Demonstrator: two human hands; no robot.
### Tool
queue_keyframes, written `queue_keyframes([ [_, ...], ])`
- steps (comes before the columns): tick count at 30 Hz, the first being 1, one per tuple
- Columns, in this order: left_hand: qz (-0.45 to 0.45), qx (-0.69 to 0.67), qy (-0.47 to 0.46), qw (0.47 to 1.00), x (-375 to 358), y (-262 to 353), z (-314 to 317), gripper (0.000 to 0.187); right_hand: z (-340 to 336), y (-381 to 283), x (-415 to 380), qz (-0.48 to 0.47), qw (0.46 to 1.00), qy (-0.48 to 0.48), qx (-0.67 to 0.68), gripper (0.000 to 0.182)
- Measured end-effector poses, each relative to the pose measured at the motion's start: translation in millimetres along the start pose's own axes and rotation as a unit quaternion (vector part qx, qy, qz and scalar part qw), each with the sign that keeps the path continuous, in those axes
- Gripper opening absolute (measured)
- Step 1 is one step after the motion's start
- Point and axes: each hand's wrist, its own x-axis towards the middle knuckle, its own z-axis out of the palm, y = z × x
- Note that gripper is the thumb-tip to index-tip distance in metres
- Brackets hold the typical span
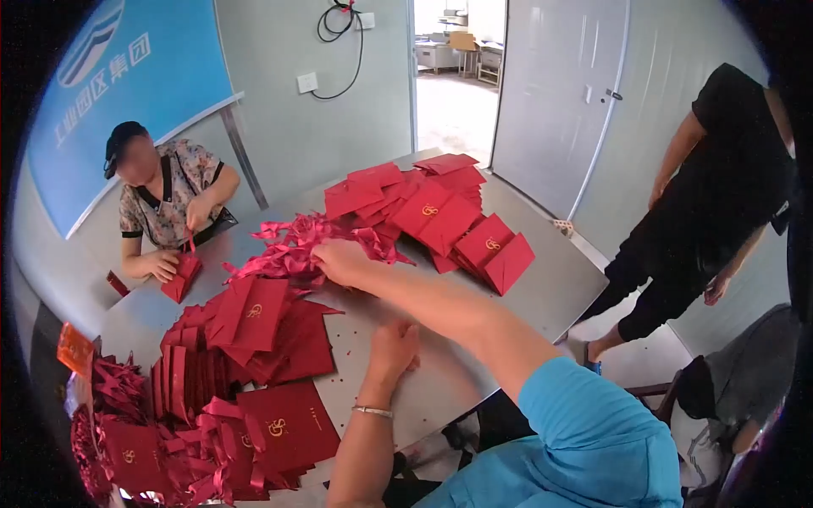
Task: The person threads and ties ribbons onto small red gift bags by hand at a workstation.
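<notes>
My right hand [340, 261] reaches across the table into a tangled heap of pink-red ribbons [292, 233]. Its fingers are closed at the edge of the heap, on ribbon, though the fingertips are partly hidden. My left hand [395, 348] rests low over the metal table [440, 372], curled into a loose fist with nothing visible in it. Just left of it lie flat red paper bags [296, 339] with gold print. Beyond my right forearm is a spread pile of red gift bags [436, 212].
At the left, a seated co-worker [169, 190] handles a small red bag [180, 277] by its ribbon. Ribboned bags [135, 457] crowd the near left corner. Another person [720, 186] in black stands at the right, near a grey door [555, 102]. A dark chair [745, 364] stands at lower right.
</notes>
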Motion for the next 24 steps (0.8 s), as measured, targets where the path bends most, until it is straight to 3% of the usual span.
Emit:
queue_keyframes([
  [4, -0.016, -0.024, -0.008, 1.0, 3, -9, 1, 0.013, -17, -10, -24, 0.026, 0.987, -0.123, -0.095, 0.035],
  [6, 0.032, 0.034, -0.004, 0.999, 6, -10, -2, 0.016, -24, -15, -42, -0.032, 0.992, -0.055, -0.107, 0.05],
  [9, 0.028, 0.009, -0.014, 0.999, 6, -10, -1, 0.013, -18, -4, -55, -0.12, 0.99, 0.006, -0.075, 0.062],
  [12, 0.015, 0.0, -0.005, 1.0, 5, -5, -1, 0.013, -12, 3, -71, -0.093, 0.991, -0.03, -0.092, 0.063],
  [13, 0.015, 0.001, -0.009, 1.0, 4, -5, -1, 0.013, -12, 4, -71, -0.102, 0.991, 0.081, -0.036, 0.063],
  [14, 0.033, 0.004, 0.003, 0.999, 4, -6, 1, 0.013, -11, 4, -72, -0.099, 0.991, 0.081, -0.037, 0.063],
  [16, 0.052, 0.003, 0.016, 0.999, 3, -4, 1, 0.013, -3, 10, -76, -0.093, 0.995, 0.025, -0.031, 0.059],
  [18, 0.011, -0.01, -0.016, 1.0, 3, -2, -1, 0.014, -4, 12, -89, -0.078, 0.995, -0.015, -0.062, 0.053],
  [21, 0.024, 0.001, -0.007, 1.0, 1, -5, -2, 0.015, -30, 12, -87, -0.103, 0.972, 0.209, 0.03, 0.04],
  [24, 0.019, 0.01, -0.005, 1.0, 5, -12, -1, 0.016, -91, 44, -84, -0.095, 0.983, 0.147, -0.048, 0.031],
])
